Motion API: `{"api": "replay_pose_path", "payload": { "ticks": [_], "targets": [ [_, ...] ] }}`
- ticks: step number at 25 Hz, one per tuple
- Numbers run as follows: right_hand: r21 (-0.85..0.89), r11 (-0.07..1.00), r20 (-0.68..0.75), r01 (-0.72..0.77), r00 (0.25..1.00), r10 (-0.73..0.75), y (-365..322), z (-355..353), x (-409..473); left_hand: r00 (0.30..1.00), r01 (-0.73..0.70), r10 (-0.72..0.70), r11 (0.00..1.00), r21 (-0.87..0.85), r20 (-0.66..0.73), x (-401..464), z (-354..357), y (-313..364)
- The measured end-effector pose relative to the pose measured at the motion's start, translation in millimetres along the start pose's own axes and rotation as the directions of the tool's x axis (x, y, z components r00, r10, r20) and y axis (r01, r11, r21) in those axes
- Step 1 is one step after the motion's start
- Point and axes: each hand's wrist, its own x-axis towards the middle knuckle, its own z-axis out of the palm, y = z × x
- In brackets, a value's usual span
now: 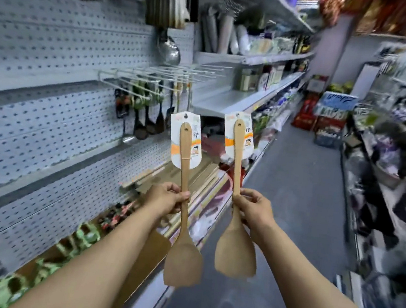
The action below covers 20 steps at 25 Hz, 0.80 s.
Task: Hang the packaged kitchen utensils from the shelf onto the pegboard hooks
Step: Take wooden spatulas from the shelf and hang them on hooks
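Shop aisle with a grey floor (294,190), shelving down both sides, right side pretty blurry. White perforated pegboard wall (42,57) fills everything from 9 to 11 o'clock, with a row of white wire hooks (155,76) at about 11, some already carrying dark ladles and spoons (147,121).

Left hand (165,199) is curled round the handle of a pale wooden spatula with a white-and-orange card label (184,190), blade hanging down at 6 o'clock, card end pointing up. Right hand (254,208) grips a second matching wooden spatula (235,204) just beside it, at about 5 o'clock from centre, held the same way up. The two spatulas are near each other but not touching, both well short of the hooks. Low brown shelf (149,252) with more wooden stuff runs under the left arm.
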Motion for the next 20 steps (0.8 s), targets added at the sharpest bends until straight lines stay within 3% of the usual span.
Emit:
{"api": "replay_pose_path", "payload": {
  "ticks": [7, 11, 16, 20],
  "targets": [
    [0.099, 0.991, -0.003, 0.087, 0.996, -0.087, -50, -40, 177, 0.993, -0.116, 0.116, 0.992, -0.042, 0.004, 147, 102, 62],
    [0.080, 0.994, -0.003, 0.077, 0.997, -0.077, -88, -43, 294, 0.995, -0.102, 0.104, 0.990, -0.102, 0.013, 256, 154, 97],
    [0.119, 0.987, 0.002, 0.111, 0.994, -0.112, -113, -34, 402, 0.995, -0.098, 0.099, 0.991, -0.090, 0.007, 354, 193, 126],
    [0.172, 0.979, 0.093, 0.110, 0.988, -0.127, -121, -17, 479, 0.991, -0.125, 0.123, 0.991, -0.038, -0.051, 417, 202, 131]
  ]
}}
